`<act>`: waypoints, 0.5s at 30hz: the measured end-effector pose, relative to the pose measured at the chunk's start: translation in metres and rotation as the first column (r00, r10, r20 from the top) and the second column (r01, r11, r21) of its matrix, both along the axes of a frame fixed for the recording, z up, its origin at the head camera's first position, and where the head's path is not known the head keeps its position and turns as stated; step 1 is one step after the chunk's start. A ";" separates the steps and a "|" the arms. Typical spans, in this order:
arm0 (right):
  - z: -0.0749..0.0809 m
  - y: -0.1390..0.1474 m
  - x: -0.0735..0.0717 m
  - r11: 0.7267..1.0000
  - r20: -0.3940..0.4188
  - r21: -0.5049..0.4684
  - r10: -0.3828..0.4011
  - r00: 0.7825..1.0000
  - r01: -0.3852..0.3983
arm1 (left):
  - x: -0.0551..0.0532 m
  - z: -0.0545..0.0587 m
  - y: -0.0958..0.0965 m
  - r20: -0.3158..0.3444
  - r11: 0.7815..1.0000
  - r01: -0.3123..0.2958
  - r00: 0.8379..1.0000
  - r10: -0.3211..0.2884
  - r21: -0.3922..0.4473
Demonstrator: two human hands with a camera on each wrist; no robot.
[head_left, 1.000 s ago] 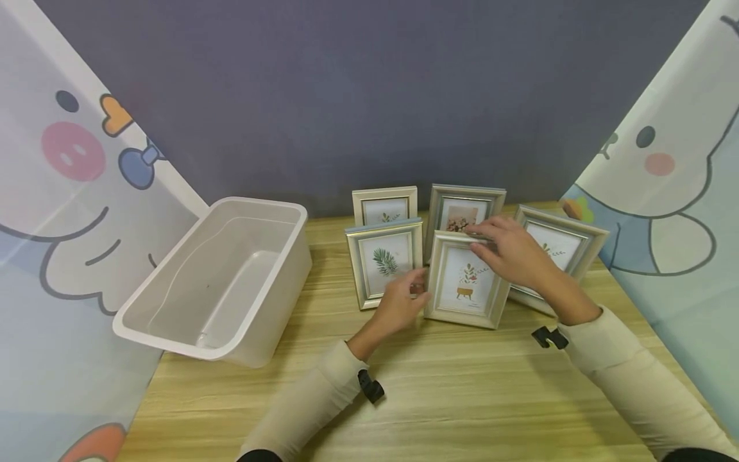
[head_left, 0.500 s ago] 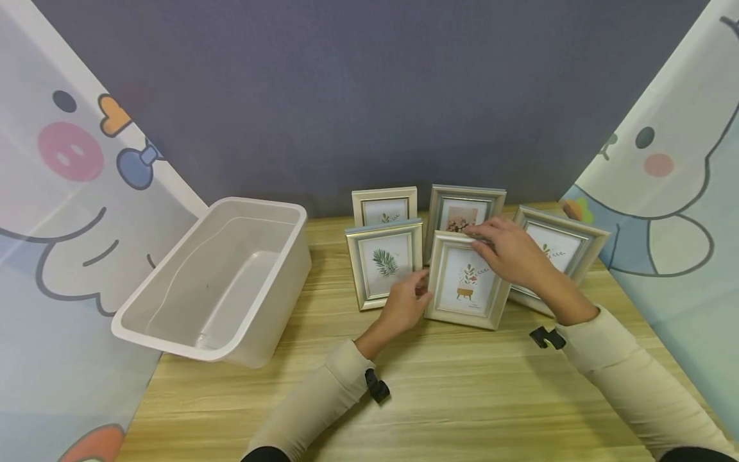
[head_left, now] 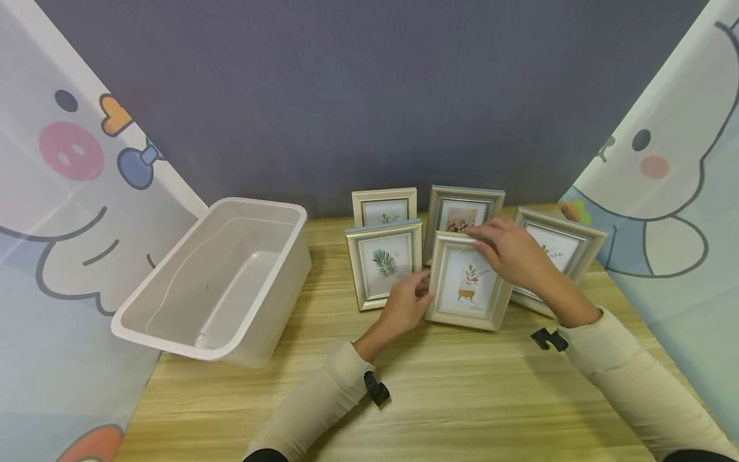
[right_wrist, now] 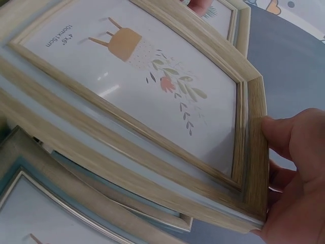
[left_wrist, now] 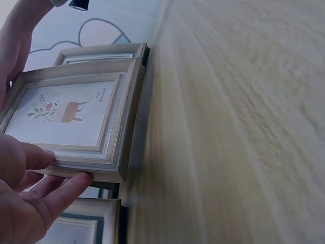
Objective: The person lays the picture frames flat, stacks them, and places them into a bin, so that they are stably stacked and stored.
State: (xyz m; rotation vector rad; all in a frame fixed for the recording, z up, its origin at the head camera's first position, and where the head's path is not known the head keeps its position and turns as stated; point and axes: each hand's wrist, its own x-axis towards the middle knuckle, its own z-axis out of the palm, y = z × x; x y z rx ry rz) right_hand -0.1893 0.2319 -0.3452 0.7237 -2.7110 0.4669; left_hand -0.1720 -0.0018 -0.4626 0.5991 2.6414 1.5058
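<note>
The cream, rectangular, wood-look picture frame [head_left: 466, 283] is held between the grips, pinched at its left side by the left hand [head_left: 404, 303] and its top edge by the right hand [head_left: 512, 253], presumably so tipping is prevented.

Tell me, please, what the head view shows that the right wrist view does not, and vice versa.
Only the head view shows the plastic bin and the beige sleeves.

Only the right wrist view shows the size lettering on the potted-flower print legibly.

Both show the potted-flower picture frame, the right hand pinching its top edge, and part of the palm-leaf picture frame.
</note>
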 end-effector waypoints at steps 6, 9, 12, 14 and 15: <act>0.007 0.000 0.004 1.000 -0.068 -0.014 0.012 0.998 -0.013 | 0.002 0.008 -0.001 -0.008 1.000 0.009 1.000 -0.009 0.008; 0.009 0.000 0.005 0.999 -0.090 -0.024 0.020 0.996 -0.022 | 0.003 0.013 -0.002 -0.024 1.000 0.017 1.000 -0.017 0.009; 0.011 0.000 0.005 0.999 -0.100 -0.026 0.022 0.995 -0.025 | 0.004 0.016 -0.002 -0.031 1.000 0.021 0.999 -0.020 0.010; 0.012 0.001 0.006 0.999 -0.101 -0.030 0.023 0.995 -0.026 | 0.004 0.017 -0.003 -0.034 1.000 0.023 0.999 -0.022 0.010; 0.012 0.001 0.007 0.999 -0.100 -0.032 0.022 0.995 -0.025 | 0.005 0.017 -0.003 -0.033 1.000 0.025 0.999 -0.024 0.013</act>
